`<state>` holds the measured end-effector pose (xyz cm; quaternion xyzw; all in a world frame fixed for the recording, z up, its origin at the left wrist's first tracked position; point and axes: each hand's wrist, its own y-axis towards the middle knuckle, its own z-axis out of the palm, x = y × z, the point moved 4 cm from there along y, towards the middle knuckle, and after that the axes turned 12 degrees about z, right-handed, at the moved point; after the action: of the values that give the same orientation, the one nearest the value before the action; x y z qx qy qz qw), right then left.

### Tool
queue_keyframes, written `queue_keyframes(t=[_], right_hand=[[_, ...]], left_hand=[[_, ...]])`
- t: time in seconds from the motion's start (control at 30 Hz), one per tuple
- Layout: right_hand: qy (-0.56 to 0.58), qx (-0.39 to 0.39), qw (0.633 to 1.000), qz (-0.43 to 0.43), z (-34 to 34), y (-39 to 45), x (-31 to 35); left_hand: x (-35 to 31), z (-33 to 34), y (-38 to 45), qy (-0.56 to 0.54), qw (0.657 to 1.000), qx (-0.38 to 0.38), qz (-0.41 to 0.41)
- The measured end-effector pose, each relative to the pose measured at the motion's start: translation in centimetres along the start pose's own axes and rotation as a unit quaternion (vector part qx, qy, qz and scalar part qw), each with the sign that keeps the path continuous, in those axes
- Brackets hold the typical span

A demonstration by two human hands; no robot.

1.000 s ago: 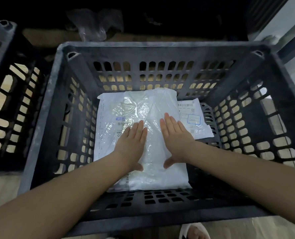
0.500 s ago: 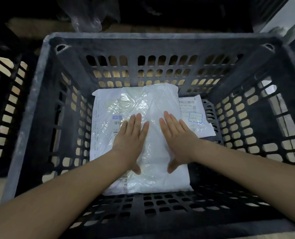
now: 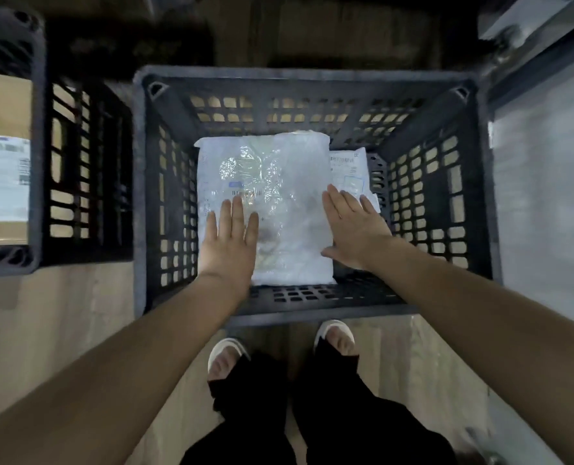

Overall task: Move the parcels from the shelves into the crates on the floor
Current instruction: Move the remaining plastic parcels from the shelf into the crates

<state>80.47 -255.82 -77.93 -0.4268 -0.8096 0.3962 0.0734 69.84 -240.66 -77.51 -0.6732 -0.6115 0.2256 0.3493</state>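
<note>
Both bare forearms are reaching forward and down from the lower corners of the view. The left hand is lying palm down with fingers straight and slightly spread. The right hand is likewise lying flat, fingers straight, thumb angling out toward the left.

Two crates, three parcels, two hands.

This looks like a parcel sorting or storage room. A dark slotted plastic crate stands on a pale wood-look floor and holds a plastic-wrapped parcel with a barcode label. Left of that crate stands a second crate with a labelled carton inside
</note>
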Motion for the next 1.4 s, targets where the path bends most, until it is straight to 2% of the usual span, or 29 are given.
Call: queue_keyframes(t=[0.17, 0.33, 0.53, 0.67, 0.83, 1.0, 1.1, 1.2, 1.3, 1.4], right_hand=[[-0.004, 0.013, 1.000, 0.012, -7.3, -9.9, -2.7], [0.002, -0.035, 0.999, 0.027, -19.6, -18.5, -6.3], [0.040, -0.148, 0.988, 0.019, -34.0, -26.3, -8.5], [0.083, -0.250, 0.965, 0.013, -41.7, -31.1, -9.0], [0.159, -0.342, 0.926, 0.032, -47.1, -36.3, -9.9], [0.267, -0.452, 0.850, 0.047, -48.8, -39.7, -10.4], [0.301, -0.470, 0.828, 0.043, -50.4, -41.0, -11.0], [0.325, -0.487, 0.810, 0.034, -52.9, -41.9, -12.4], [0.356, -0.505, 0.786, 0.018, -56.0, -43.0, -14.4], [0.387, -0.528, 0.755, 0.012, -59.4, -43.9, -16.6]], left_hand=[[4.2, -6.5, -10.8, -0.022, 0.999, 0.010, -0.046], [9.3, -17.7, -20.6, -0.022, 0.997, -0.035, -0.059], [14.4, -30.8, -29.6, -0.001, 0.990, -0.123, -0.073], [16.7, -37.5, -34.5, -0.019, 0.978, -0.184, -0.093], [17.6, -42.9, -40.3, -0.090, 0.937, -0.324, -0.091], [17.3, -45.6, -44.3, -0.141, 0.896, -0.411, -0.096], [17.1, -47.3, -45.5, -0.172, 0.866, -0.460, -0.094], [17.5, -49.8, -46.6, -0.182, 0.823, -0.530, -0.092], [18.9, -53.1, -47.2, -0.196, 0.805, -0.552, -0.087], [21.1, -56.7, -47.4, -0.162, 0.782, -0.596, -0.088]])
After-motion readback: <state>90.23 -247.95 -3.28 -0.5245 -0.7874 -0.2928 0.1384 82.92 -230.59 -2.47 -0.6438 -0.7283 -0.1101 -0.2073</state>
